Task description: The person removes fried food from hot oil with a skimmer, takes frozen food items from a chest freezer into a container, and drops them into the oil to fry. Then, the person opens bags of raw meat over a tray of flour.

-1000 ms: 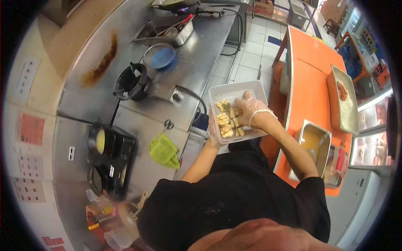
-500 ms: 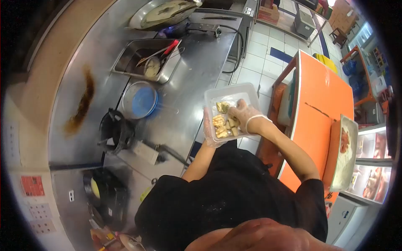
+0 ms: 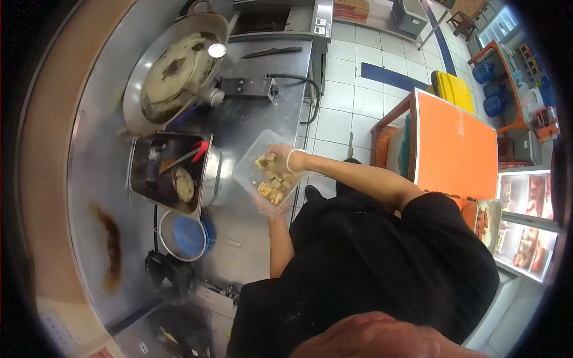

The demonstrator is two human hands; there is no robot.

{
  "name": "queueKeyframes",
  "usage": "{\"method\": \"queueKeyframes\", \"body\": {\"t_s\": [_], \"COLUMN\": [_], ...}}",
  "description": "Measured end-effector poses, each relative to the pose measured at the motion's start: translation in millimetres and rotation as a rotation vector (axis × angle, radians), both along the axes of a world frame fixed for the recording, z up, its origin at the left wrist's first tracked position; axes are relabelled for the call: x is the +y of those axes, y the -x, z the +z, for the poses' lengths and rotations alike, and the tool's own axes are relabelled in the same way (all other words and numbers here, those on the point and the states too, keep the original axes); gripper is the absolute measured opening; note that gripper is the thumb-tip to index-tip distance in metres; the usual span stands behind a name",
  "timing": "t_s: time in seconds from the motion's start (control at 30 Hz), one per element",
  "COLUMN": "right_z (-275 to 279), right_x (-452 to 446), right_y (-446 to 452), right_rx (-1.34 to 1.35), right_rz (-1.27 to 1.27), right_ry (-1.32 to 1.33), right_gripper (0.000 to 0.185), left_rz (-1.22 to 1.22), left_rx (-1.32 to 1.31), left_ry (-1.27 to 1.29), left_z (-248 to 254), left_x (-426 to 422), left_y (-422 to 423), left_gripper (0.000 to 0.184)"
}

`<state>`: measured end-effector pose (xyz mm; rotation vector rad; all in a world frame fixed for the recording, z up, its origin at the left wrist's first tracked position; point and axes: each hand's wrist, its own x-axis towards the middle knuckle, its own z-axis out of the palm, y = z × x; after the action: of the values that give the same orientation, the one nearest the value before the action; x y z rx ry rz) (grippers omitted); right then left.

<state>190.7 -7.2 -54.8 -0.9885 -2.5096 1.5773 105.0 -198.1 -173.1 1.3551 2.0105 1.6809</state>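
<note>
Hands: left hand (image 3: 271,206) clamped on the near side of a clear tub (image 3: 248,170); right hand (image 3: 283,160) was inside it, by the food pieces (image 3: 272,192); whether its fingers gripped any, I could not tell;
Tub: it was held above the edge of the steel counter (image 3: 239,125);
Counter: a wok (image 3: 136,89) stood at the far end; nearer, a steel tray (image 3: 208,179) held a red-handled utensil (image 3: 200,151); a round strainer (image 3: 179,235) lay just beside the tray;
Across the aisle: an orange table (image 3: 453,149)
</note>
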Motion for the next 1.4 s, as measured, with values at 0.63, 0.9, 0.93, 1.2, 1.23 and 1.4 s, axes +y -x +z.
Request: {"method": "queueKeyframes", "body": {"t_s": [0.63, 0.9, 0.93, 1.2, 1.23, 1.4], "right_z": [-30.6, 85.3, 109.9, 246.6, 245.9, 231.2], "right_x": [237.9, 355.7, 371.2, 422.4, 420.4, 389.4], "right_y": [45.4, -3.5, -2.7, 131.8, 167.0, 303.3], "right_rx": [-0.098, -0.182, -0.119, 0.239, 0.209, 0.104], "right_rz": [-0.141, 0.327, 0.383, 0.630, 0.603, 0.773], "right_ry": [1.511, 1.143, 1.133, 0.412, 0.340, 0.091], "right_gripper": [0.020, 0.043, 0.043, 0.031, 0.032, 0.030], "left_rz": [0.927, 1.127, 1.111, 1.086, 1.085, 1.113], "left_rx": [-1.401, -1.151, -1.195, -1.196, -1.185, -1.080], "left_ry": [-0.356, 0.019, -0.044, -0.156, -0.163, -0.121], "left_z": [-20.3, -28.6, -28.1, -24.7, -27.6, -87.0], "left_x": [149.3, 147.7, 152.1, 162.4, 161.3, 135.9], "left_y": [-9.1, -27.8, -23.4, -31.7, -30.8, -35.7], "left_gripper": [0.094, 0.084, 0.083, 0.079, 0.079, 0.074]}}
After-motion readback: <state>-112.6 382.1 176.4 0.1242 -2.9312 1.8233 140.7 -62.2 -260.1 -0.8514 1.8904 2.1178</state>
